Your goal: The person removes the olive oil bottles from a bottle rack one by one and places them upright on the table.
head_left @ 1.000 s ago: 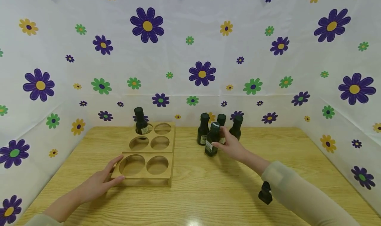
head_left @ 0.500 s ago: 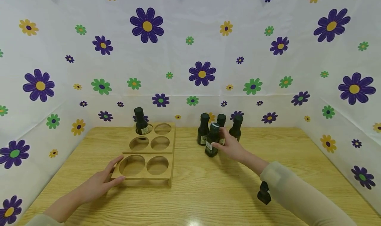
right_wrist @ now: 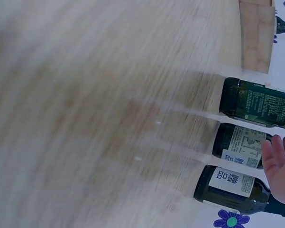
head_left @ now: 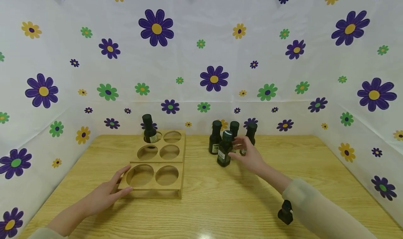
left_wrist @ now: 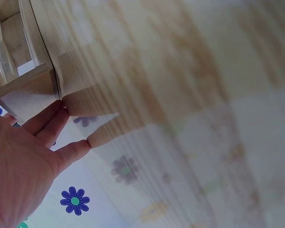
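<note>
My left hand point(head_left: 100, 197) rests at the front left corner of a stepped wooden bottle rack point(head_left: 155, 161) with round holes, thumb on the front edge and fingers along the side. In the left wrist view, the left hand point(left_wrist: 28, 166) has extended fingers near the rack's corner. A small dark green bottle point(head_left: 150, 132) stands in the rack's back left hole. My right hand point(head_left: 252, 158) is just right of a labelled dark bottle point(head_left: 224, 153) upright on the table, fingers loosely extended. In the right wrist view, the right hand point(right_wrist: 280, 168) shows beside several bottles, its fingers apart.
Behind the front bottle stand more upright dark bottles, one at left point(head_left: 215, 139), one in the middle point(head_left: 234, 127) and one at right point(head_left: 251, 132). A flower-patterned white cloth point(head_left: 189, 57) walls in the wooden table point(head_left: 201, 211). A black device point(head_left: 285, 212) hangs at the right sleeve.
My right hand has let go of the front bottle and moved slightly right, its fingers opening. The front bottle stays where it stood. The left hand and rack have not visibly moved.
</note>
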Available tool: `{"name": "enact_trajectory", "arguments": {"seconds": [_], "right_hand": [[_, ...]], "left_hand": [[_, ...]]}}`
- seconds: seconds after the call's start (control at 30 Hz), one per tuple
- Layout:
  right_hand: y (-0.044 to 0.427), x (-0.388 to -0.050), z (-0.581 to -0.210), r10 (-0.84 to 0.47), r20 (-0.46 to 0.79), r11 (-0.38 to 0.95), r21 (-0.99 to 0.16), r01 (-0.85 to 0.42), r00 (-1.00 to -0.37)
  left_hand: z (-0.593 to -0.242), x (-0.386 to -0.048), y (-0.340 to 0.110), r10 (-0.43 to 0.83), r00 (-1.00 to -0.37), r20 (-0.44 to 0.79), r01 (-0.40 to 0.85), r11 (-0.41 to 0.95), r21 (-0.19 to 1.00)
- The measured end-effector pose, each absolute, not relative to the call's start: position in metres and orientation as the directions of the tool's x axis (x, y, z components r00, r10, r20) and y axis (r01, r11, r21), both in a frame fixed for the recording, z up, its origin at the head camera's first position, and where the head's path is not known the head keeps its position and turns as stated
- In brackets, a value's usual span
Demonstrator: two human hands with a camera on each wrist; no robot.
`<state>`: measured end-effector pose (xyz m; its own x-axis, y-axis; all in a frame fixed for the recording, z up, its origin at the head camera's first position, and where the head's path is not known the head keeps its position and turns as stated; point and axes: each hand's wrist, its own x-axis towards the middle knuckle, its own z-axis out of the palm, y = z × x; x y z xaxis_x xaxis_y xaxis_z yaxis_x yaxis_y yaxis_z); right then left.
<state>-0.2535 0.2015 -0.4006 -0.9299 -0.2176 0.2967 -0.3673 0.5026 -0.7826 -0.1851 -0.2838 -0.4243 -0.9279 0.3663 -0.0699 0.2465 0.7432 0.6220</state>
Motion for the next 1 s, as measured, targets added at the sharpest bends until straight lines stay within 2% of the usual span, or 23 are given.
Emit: {"name": "enact_trajectory", "arguments": {"seconds": [0.2,0.57,0.8,1.0], "right_hand": [[0.207,-0.239,-0.396,-0.158,0.367,0.494,-0.775,-0.395,-0.917],[0.173,-0.212,-0.371,-0.222,0.377,0.362,-0.825,-0.435,-0.899],[0.144,-0.225,-0.378,-0.293,0.431,0.28,-0.815,-0.507,-0.854],[0.116,-0.239,-0.379,-0.322,0.423,0.27,-0.816,-0.51,-0.847]], "left_hand": [[-0.424,-0.186,-0.283,0.367,-0.928,-0.065,0.252,0.746,0.616],[-0.424,-0.186,-0.283,0.37,-0.927,-0.063,0.257,0.747,0.614],[-0.423,-0.186,-0.282,0.368,-0.927,-0.073,0.25,0.751,0.611],[-0.424,-0.186,-0.283,0.364,-0.929,-0.069,0.248,0.75,0.613]]}}
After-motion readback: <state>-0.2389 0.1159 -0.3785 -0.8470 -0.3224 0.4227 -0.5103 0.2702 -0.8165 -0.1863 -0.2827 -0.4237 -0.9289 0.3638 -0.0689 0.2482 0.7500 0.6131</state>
